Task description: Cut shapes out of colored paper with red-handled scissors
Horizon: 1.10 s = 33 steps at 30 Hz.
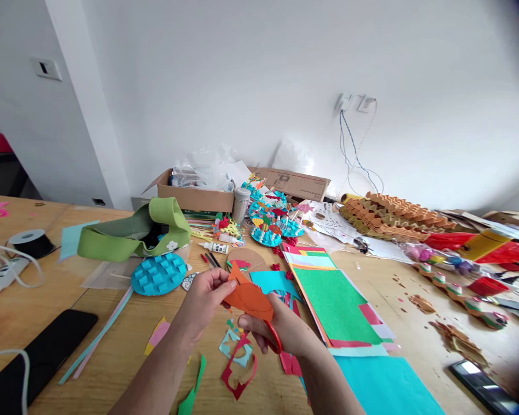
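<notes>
**Curved orange paper piece [248,298] cut with red-handled scissors [274,337]**

The paper is pinched firmly by the left hand [205,297], and the scissor loops are closed upon by the right hand [281,328]. Both are held above a wooden table [130,369] scattered with red paper scraps [239,369]. The blades are mostly hidden.

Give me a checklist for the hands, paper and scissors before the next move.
1. Left hand grip on the orange paper: ok, pinched between fingers and thumb.
2. Right hand grip on the red-handled scissors: ok, handles are in the hand.
3. Scissor blades: cannot tell, hidden by the paper.
4. Red paper offcut on the wooden table: not ok, loose below the hands among other scraps.
5. Stack of coloured paper: ok, off to the right of the scissors.
</notes>
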Each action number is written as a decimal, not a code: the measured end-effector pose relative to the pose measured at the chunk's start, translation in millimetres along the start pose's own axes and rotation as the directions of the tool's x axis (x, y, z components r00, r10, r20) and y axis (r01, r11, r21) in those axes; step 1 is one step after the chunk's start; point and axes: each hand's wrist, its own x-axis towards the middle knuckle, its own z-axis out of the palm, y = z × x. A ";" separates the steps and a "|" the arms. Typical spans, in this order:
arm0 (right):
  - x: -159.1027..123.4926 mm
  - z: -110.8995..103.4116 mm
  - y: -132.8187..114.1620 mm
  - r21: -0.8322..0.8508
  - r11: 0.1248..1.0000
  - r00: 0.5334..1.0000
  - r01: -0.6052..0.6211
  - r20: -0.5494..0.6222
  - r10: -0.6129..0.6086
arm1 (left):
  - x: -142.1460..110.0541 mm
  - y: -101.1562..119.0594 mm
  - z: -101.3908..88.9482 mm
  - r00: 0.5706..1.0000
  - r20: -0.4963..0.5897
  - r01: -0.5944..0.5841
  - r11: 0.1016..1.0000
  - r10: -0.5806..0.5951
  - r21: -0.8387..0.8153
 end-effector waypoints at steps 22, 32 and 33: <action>-0.6 -0.9 0.6 0.045 0.999 1.000 -0.011 0.000 0.011 | 1.1 -0.2 0.2 1.000 -0.012 0.012 1.000 -0.012 0.004; 3.7 -2.8 -1.1 0.081 0.996 0.998 0.041 0.050 -0.045 | 1.2 -3.4 0.2 1.000 -0.006 0.026 1.000 -0.026 0.000; 3.5 -2.6 -1.5 0.077 0.996 0.998 0.039 0.048 -0.042 | 1.4 -3.4 0.2 1.000 -0.008 0.027 1.000 -0.027 0.001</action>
